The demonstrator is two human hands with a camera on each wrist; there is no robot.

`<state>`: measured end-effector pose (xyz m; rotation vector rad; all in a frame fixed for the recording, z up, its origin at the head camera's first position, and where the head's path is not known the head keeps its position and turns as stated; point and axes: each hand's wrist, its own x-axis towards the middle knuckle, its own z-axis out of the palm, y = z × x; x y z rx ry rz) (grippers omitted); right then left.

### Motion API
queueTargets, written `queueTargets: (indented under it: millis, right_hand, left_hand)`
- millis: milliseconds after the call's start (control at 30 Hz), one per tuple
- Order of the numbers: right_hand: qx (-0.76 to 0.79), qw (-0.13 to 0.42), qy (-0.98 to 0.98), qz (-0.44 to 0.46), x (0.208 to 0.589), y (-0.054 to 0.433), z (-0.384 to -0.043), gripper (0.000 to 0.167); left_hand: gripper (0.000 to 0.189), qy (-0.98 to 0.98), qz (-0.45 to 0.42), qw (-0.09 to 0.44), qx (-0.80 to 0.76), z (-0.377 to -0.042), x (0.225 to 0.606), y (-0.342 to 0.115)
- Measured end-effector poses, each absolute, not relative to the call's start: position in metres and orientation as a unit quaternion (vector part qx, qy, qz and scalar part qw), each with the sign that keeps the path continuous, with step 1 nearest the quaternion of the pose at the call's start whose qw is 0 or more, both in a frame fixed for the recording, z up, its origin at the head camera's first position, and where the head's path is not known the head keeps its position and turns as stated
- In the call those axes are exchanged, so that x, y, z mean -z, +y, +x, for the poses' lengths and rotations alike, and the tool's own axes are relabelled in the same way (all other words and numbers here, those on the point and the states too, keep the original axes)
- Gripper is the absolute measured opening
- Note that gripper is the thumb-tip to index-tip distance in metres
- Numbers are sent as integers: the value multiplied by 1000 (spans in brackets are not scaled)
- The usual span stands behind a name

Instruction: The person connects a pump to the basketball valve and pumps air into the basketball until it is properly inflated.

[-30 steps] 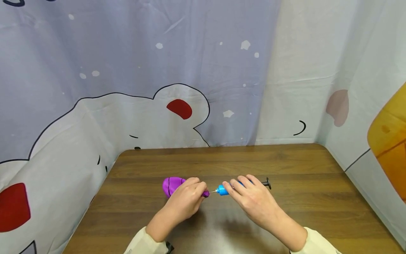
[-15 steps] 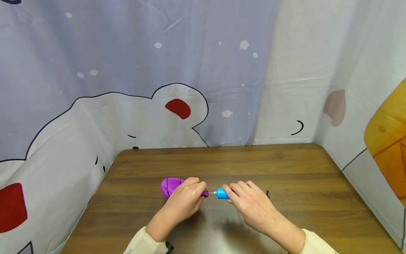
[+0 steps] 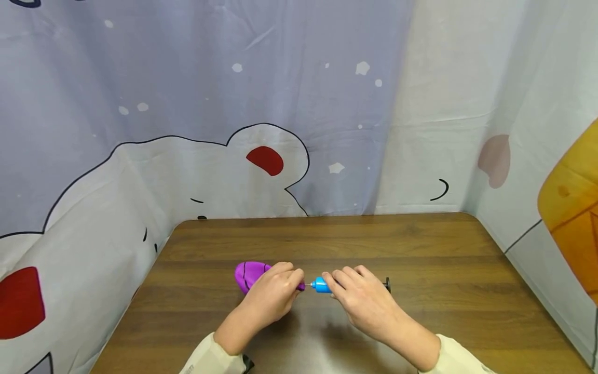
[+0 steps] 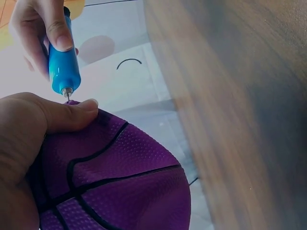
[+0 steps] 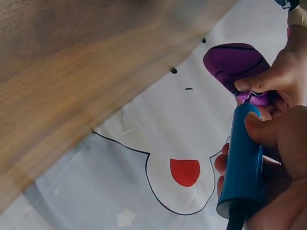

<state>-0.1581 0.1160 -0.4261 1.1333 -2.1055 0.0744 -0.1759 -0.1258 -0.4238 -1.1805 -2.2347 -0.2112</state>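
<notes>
My left hand (image 3: 275, 293) pinches a limp purple ball (image 4: 124, 187) with black seam lines, thumb on top near its right end. The ball looks flattened and folded in the left wrist view. Curled round a blue hand pump (image 5: 242, 158) is my right hand (image 3: 362, 298). The pump lies level, its black handle (image 3: 387, 284) showing beyond the hand. A thin metal needle (image 4: 68, 97) sticks out of the pump's front and meets the ball's edge beside my left thumb. Both hands are above the table, close together.
A brown wooden table (image 3: 420, 249) lies beneath both hands. Behind it and at both sides hangs a printed cloth (image 3: 336, 119) with cartoon shapes, reaching down to the table's edges.
My right hand has slid forward along the pump, and hand and pump have shifted slightly left, the needle closer against the ball. My left hand keeps its grip almost in place.
</notes>
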Motion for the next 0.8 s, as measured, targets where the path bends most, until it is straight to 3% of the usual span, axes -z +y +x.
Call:
queueTargets:
  millis: [167, 500, 633, 800]
  right_hand:
    - [-37, 357, -824, 439, 430, 114, -157, 36]
    - [-39, 365, -822, 434, 432, 113, -159, 47]
    - [-34, 367, -822, 433, 431, 115, -160, 40]
    - [-38, 371, -817, 440, 435, 115, -160, 36]
  left_hand:
    - [34, -845, -442, 291, 77, -175, 426, -125]
    - [34, -858, -411, 305, 47, -176, 427, -124]
    - [31, -872, -373, 317, 8, -174, 424, -127]
    - [23, -880, -380, 286, 2, -172, 422, -127]
